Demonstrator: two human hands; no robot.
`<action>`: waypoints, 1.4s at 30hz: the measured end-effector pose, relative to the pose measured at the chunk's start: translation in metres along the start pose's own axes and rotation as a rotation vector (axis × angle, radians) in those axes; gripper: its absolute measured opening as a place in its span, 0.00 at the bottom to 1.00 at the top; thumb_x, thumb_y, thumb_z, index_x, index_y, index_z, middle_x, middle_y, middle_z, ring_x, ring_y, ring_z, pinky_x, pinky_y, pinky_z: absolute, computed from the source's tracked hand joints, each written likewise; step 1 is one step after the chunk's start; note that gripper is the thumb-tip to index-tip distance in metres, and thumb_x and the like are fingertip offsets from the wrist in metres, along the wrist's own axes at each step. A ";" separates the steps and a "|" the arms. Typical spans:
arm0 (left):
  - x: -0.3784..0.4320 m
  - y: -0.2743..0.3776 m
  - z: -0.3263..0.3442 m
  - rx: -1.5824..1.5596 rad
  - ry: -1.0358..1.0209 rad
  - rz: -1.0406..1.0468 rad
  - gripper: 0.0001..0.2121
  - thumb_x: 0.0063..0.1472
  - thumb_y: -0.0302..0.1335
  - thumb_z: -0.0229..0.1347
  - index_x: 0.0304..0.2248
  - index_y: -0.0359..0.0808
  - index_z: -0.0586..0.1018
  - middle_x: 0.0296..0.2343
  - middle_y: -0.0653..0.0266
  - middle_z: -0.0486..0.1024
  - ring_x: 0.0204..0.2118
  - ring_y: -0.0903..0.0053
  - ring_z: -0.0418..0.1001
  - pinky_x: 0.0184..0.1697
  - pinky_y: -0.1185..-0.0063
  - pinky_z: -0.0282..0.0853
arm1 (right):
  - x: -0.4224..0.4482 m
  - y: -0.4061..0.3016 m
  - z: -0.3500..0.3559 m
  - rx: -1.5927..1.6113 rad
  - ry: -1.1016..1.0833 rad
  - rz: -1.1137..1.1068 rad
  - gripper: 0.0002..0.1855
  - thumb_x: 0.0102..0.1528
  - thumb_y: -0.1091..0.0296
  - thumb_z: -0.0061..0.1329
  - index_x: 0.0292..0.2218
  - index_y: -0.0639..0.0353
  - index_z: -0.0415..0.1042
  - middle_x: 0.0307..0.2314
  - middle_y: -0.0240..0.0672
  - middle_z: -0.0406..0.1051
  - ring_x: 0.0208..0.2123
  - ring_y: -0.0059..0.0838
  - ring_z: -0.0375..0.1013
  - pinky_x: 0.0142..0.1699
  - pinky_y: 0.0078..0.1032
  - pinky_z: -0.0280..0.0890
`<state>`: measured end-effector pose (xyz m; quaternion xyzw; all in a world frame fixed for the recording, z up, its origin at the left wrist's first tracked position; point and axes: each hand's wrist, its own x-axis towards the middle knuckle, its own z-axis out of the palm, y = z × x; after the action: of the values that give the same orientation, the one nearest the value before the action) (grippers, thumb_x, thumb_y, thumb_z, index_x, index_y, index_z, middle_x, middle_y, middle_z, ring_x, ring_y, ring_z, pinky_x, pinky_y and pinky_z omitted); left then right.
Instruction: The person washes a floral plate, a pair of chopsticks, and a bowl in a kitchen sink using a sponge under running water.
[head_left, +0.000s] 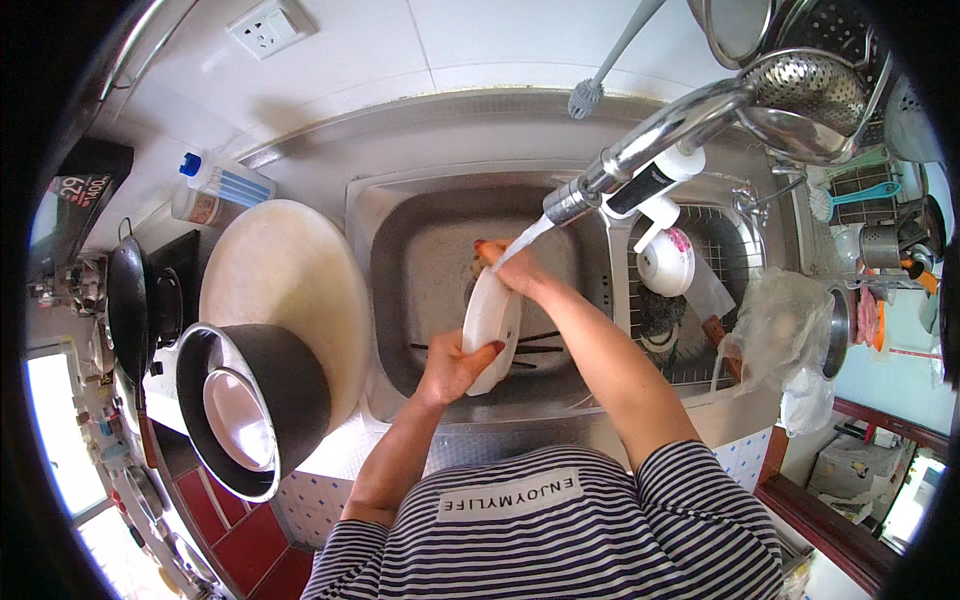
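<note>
Over the left basin of a steel sink (420, 225), I see a white plate (487, 330) tilted up nearly on edge. My left hand (450, 367) grips its near left side, thumb across the rim. At the plate's far end is my right hand (514, 266), its fingers curled on a small yellowish piece (478, 264), mostly hidden; I cannot tell just what it is. Water from the faucet (574, 202) runs onto the right hand and the plate's far rim. Several dark chopsticks (540, 349) lie on the basin floor, partly behind the plate.
Left of the sink, a dark pot (292, 382) with a bowl (236, 420) inside stands by a large round board (277, 262). A flowered bowl (664, 266) rests in the right basin's wire rack (697, 367). Strainers (806, 90) hang at the upper right.
</note>
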<state>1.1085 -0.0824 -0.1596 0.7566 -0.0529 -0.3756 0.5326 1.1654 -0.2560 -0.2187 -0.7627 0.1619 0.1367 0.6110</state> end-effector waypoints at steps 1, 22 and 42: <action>-0.003 -0.003 -0.001 -0.022 -0.011 0.057 0.09 0.51 0.26 0.56 0.31 0.30 0.76 0.24 0.68 0.73 0.25 0.84 0.70 0.27 0.83 0.65 | 0.002 0.004 -0.004 -0.034 0.007 0.011 0.15 0.48 0.60 0.41 0.25 0.63 0.70 0.18 0.45 0.69 0.23 0.42 0.69 0.29 0.35 0.63; 0.044 -0.022 -0.013 -0.610 0.482 -0.060 0.11 0.53 0.28 0.55 0.35 0.29 0.74 0.29 0.62 0.74 0.29 0.78 0.71 0.32 0.80 0.67 | -0.082 0.003 0.075 -0.237 0.456 -0.651 0.17 0.52 0.76 0.37 0.44 0.69 0.61 0.41 0.54 0.62 0.44 0.50 0.62 0.49 0.34 0.58; 0.026 -0.005 -0.011 -0.584 0.179 -0.015 0.08 0.53 0.26 0.53 0.32 0.29 0.75 0.28 0.60 0.74 0.28 0.77 0.74 0.27 0.79 0.73 | -0.030 -0.005 0.037 0.064 0.110 -0.223 0.15 0.54 0.70 0.36 0.42 0.63 0.65 0.31 0.41 0.72 0.36 0.33 0.70 0.42 0.26 0.62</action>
<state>1.1327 -0.0843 -0.1758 0.6020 0.1099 -0.3109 0.7272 1.1397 -0.2165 -0.2103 -0.7624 0.1137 0.0209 0.6367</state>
